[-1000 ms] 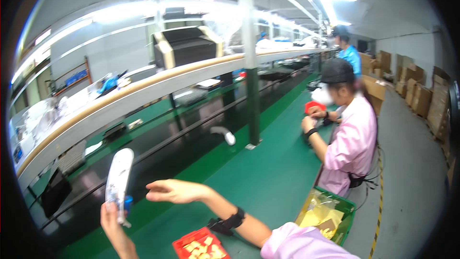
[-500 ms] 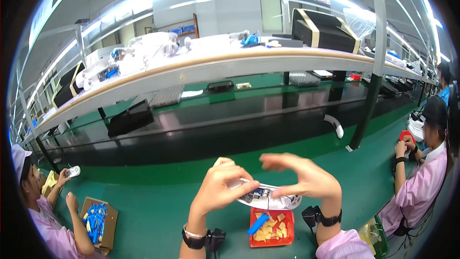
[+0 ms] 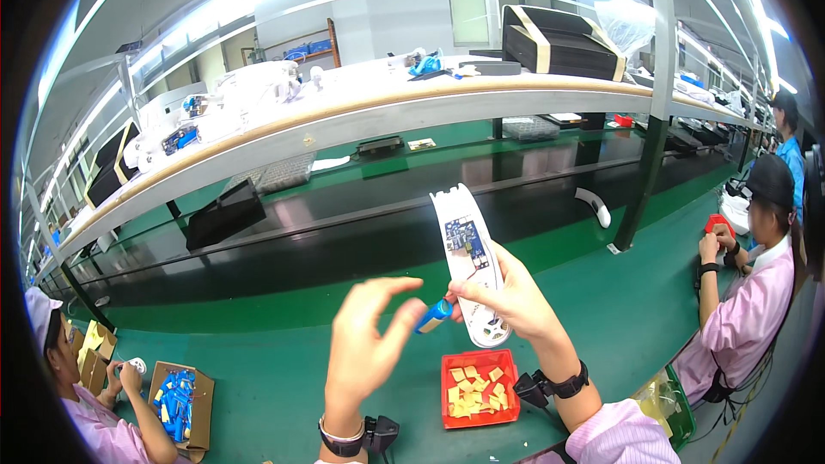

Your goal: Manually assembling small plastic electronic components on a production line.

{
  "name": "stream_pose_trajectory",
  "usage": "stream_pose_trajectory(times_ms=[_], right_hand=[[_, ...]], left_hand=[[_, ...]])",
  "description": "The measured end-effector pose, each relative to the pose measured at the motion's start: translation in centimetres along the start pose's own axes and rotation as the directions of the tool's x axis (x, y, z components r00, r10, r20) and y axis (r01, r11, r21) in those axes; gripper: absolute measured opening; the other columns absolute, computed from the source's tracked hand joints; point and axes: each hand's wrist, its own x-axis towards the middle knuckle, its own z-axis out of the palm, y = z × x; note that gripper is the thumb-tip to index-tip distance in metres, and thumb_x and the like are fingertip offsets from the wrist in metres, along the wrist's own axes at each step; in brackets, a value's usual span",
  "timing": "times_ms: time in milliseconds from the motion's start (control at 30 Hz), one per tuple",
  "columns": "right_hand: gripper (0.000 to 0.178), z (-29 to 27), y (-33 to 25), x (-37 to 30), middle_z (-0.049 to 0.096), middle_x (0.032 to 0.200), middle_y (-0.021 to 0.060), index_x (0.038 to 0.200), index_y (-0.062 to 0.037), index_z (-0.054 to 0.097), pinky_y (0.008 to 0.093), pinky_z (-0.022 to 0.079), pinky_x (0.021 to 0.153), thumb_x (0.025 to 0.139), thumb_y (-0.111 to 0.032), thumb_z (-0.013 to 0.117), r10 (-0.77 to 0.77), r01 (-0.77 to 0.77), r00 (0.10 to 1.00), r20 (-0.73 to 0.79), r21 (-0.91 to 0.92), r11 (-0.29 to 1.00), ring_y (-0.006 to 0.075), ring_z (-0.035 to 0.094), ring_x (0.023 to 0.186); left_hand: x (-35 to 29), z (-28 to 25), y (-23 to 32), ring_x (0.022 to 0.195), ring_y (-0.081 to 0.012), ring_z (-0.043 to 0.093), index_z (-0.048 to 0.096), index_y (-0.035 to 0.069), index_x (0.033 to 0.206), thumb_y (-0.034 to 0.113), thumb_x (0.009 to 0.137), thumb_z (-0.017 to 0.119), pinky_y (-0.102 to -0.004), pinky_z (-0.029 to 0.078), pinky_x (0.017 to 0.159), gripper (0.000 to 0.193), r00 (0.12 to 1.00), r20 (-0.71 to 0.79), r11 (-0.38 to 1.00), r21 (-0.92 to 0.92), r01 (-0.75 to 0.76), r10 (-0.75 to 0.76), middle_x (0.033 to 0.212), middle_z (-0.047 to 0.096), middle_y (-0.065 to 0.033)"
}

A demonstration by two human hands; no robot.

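My right hand (image 3: 516, 296) grips a long white plastic housing (image 3: 474, 232), thumb across its face and fingers behind. The housing stands tilted upright, its open side showing a blue circuit board (image 3: 467, 245) and thin wires. At the housing's lower left edge hangs a blue cylindrical battery (image 3: 434, 316), close to my right fingertips; whether they pinch it I cannot tell. My left hand (image 3: 368, 344) is open, thumb and fingers apart, its thumb tip beside the battery. Below the housing, a red tray (image 3: 481, 423) holds several small yellow pads.
A cardboard box (image 3: 203, 412) of blue batteries lies to the left, near a co-worker (image 3: 77, 395) holding a white part. Another co-worker (image 3: 756, 292) sits at the right. A curved white part (image 3: 593, 206) rests beyond, near a shelf post (image 3: 646, 163).
The housing has turned from lying level to upright and moved up, now in my right hand alone. My left hand has let go of it. The blue battery has risen from over the tray.
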Motion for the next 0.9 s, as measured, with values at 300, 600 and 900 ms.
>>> stream_pose_trajectory(times_ms=[300, 600, 900], right_hand=[[0.050, 1.9, 1.7, -5.8, 0.063, 0.099, 0.0117, 0.129, -0.0014, 0.040, 0.0302, 0.056, 0.074, 0.087, -0.010, 0.067, 0.060, 0.007, 0.970, -0.234, 0.273, 0.962, 0.0157, 0.065, 0.086], [0.062, 3.5, 5.5, -9.6, 0.060, 0.115, 0.0133, 0.132, 0.0028, 0.038, 0.0344, 0.048, 0.095, 0.080, -0.001, 0.072, 0.063, -0.016, 0.947, -0.316, 0.148, 0.989, 0.0194, 0.059, 0.109], [0.050, 3.3, 5.7, -11.3, 0.063, 0.107, 0.0093, 0.122, 0.0016, 0.044, 0.0289, 0.051, 0.087, 0.080, 0.004, 0.070, -0.020, 0.062, 0.917, -0.399, 0.094, 0.994, 0.0143, 0.061, 0.101]], left_hand=[[-5.0, 2.0, 2.7, 0.096, -0.0189, 0.067, 0.049, 0.002, 0.127, 0.011, 0.090, 0.063, -0.0315, 0.052, 0.083, 0.041, 0.863, 0.387, 0.773, -0.416, 0.479, -0.326, 0.108, 0.068, -0.0149], [-9.4, 4.6, 5.0, 0.085, -0.0161, 0.058, 0.064, -0.003, 0.114, 0.006, 0.087, 0.064, -0.0285, 0.049, 0.077, 0.028, 0.928, 0.015, 0.918, -0.145, 0.369, -0.371, 0.096, 0.058, -0.0096], [-9.9, 6.6, 5.2, 0.077, -0.0206, 0.063, 0.070, 0.001, 0.096, 0.000, 0.079, 0.069, -0.0303, 0.051, 0.070, 0.017, 0.944, -0.202, 0.966, -0.057, 0.254, -0.260, 0.086, 0.068, -0.0114]])
